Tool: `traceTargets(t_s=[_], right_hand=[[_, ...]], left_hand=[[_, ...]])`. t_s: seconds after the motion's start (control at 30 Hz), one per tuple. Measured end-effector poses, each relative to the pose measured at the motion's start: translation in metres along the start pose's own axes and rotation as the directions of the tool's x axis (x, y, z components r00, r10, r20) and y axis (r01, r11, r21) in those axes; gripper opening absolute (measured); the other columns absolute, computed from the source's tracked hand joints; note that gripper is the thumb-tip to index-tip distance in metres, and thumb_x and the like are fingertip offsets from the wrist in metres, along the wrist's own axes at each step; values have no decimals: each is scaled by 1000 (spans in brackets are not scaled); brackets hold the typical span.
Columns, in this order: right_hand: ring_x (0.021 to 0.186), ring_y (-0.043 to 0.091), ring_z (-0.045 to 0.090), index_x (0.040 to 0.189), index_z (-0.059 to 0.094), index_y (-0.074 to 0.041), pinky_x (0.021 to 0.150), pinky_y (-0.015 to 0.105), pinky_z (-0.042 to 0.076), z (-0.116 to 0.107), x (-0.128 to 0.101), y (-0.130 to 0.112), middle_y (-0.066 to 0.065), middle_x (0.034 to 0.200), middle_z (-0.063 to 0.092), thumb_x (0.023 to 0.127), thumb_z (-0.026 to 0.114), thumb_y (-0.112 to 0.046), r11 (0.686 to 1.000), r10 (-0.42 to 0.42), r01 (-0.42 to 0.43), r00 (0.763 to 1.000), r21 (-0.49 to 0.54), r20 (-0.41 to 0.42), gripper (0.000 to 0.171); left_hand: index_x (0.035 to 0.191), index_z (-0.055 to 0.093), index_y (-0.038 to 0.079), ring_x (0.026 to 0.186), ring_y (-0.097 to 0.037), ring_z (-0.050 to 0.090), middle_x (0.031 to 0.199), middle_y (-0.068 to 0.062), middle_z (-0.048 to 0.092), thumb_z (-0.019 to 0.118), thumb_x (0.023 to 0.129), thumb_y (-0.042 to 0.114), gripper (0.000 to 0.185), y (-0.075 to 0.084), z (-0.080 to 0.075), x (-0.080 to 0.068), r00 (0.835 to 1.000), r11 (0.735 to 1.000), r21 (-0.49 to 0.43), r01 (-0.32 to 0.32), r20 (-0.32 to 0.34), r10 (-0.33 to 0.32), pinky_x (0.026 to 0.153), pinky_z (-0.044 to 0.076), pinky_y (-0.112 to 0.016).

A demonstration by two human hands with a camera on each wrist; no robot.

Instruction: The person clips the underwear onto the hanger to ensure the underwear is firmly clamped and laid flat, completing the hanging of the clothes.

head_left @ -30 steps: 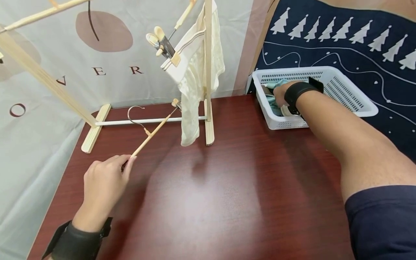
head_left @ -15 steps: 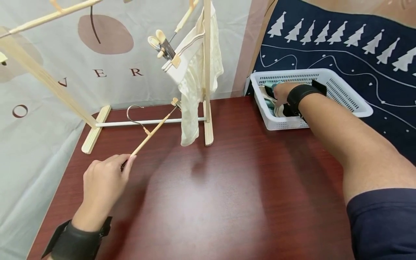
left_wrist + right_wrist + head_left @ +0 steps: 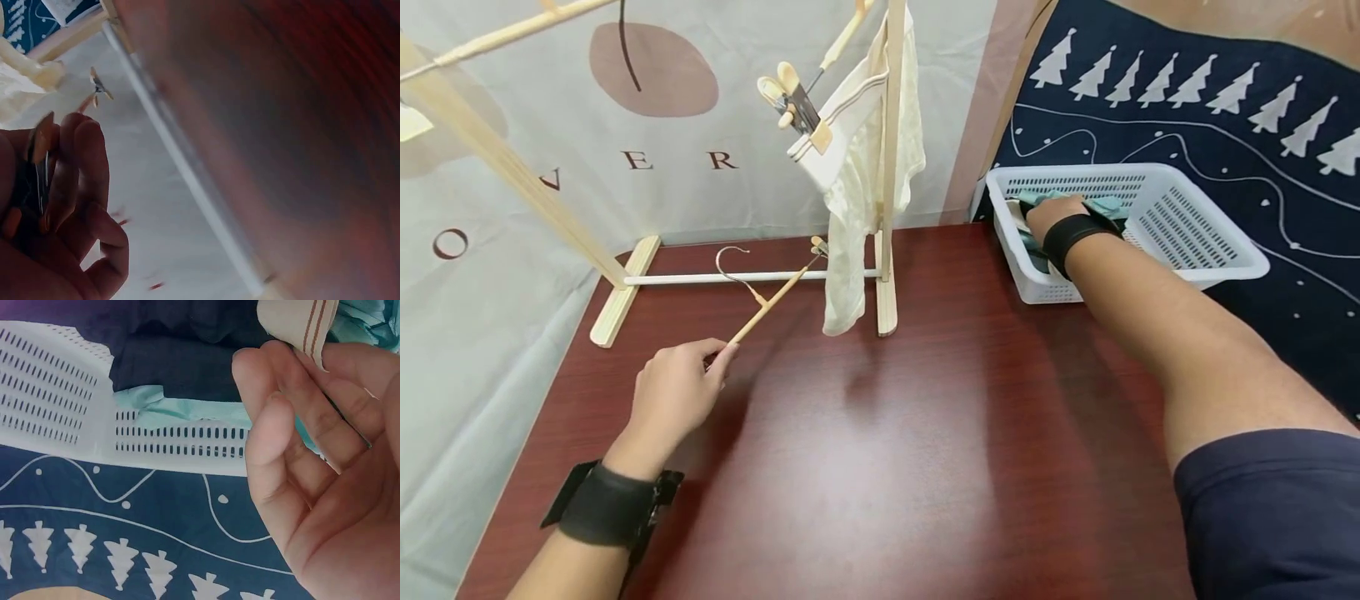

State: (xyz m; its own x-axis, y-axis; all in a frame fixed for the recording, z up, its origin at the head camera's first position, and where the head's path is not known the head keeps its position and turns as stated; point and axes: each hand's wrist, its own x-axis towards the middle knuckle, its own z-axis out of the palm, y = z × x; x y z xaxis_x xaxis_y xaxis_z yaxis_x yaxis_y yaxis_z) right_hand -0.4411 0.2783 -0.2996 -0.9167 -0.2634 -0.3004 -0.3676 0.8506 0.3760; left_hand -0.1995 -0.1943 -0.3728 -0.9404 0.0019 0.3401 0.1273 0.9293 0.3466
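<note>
Head view: 1 left hand [image 3: 673, 396] grips the near end of 1 wooden hanger [image 3: 767, 302], fingers curled round it; the hanger lies slanted on the dark red table [image 3: 880, 467], its metal hook near the white bottom bar of the wooden rack [image 3: 887, 167]. 1 cream garment [image 3: 857, 183] hangs on the rack w/ a 2nd hanger [image 3: 808, 92]. 1 right hand [image 3: 1052, 218] is inside 1 white basket [image 3: 1195, 242] at the table's right edge, on teal cloth [image 3: 1101, 204].

Left wrist view: blurred; fingers [image 3: 75, 181] curled round the hanger's end, table & white bar alongside.

Right wrist view: right-hand fingers [image 3: 281, 444] bent, pinching a cream striped cloth edge [image 3: 306, 325]; teal cloth & basket wall behind.
</note>
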Motion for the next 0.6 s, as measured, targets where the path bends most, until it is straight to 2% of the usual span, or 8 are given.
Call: traceTargets(t_s=[0.07, 0.17, 0.27, 0.37, 0.43, 0.5, 0.6], right_hand=[[101, 49, 62, 108, 65, 9, 88, 67, 48, -1, 0, 5, 33, 110, 65, 92, 60, 1, 1000, 26, -26, 1000, 11, -5, 19], [105, 51, 60, 115, 61, 12, 87, 66, 49, -6, -4, 21, 38, 120, 59, 92, 59, -3, 988, 125, -119, 991, 99, -56, 28], [109, 56, 57, 119, 58, 14, 85, 65, 50, -13, -9, 50, 42, 125, 53, 92, 56, -11, 931, 277, -242, 956, 275, -96, 37], [106, 58, 54, 114, 56, 15, 84, 65, 49, -21, -22, 80, 43, 122, 51, 89, 57, -14, 828, 412, -313, 903, 465, -126, 39], [101, 56, 54, 106, 56, 14, 82, 64, 46, -28, -37, 94, 39, 112, 54, 87, 54, -11, 768, 481, -304, 855, 564, -194, 32], [99, 54, 53, 103, 56, 11, 83, 64, 43, -38, -56, 99, 35, 107, 55, 87, 50, -7, 729, 537, -273, 797, 627, -277, 25], [93, 49, 51, 95, 53, 6, 78, 58, 39, -61, -85, 101, 29, 95, 54, 88, 42, -4, 709, 600, -239, 699, 663, -389, 17]], left_hand=[[100, 76, 9, 51, -15, 54, 58, 2, 63, 59, 101, 31, 27, -4, 6, 10, 995, 997, -65, 40, 91, -34, 48, 37, -32], [99, 75, 6, 52, -11, 54, 56, 3, 61, 57, 103, 28, 29, -9, 14, 21, 985, 991, -126, 50, 172, -28, 52, 39, -30], [100, 75, 5, 52, -13, 52, 56, 3, 59, 57, 102, 26, 28, -11, 18, 28, 975, 988, -145, 52, 220, -19, 53, 38, -29], [100, 75, 4, 53, -15, 50, 56, 2, 59, 57, 102, 26, 29, -10, 19, 30, 967, 987, -153, 54, 253, -14, 52, 38, -29], [100, 75, 3, 54, -15, 52, 57, 2, 60, 56, 103, 27, 30, -9, 20, 31, 961, 986, -156, 59, 275, -14, 54, 39, -29], [101, 74, 3, 55, -15, 53, 58, 2, 62, 56, 103, 27, 31, -8, 21, 33, 955, 985, -160, 63, 297, -13, 55, 39, -29], [105, 74, 3, 57, -15, 52, 60, 2, 63, 54, 103, 28, 32, -7, 22, 36, 944, 987, -151, 50, 331, 3, 57, 38, -30]])
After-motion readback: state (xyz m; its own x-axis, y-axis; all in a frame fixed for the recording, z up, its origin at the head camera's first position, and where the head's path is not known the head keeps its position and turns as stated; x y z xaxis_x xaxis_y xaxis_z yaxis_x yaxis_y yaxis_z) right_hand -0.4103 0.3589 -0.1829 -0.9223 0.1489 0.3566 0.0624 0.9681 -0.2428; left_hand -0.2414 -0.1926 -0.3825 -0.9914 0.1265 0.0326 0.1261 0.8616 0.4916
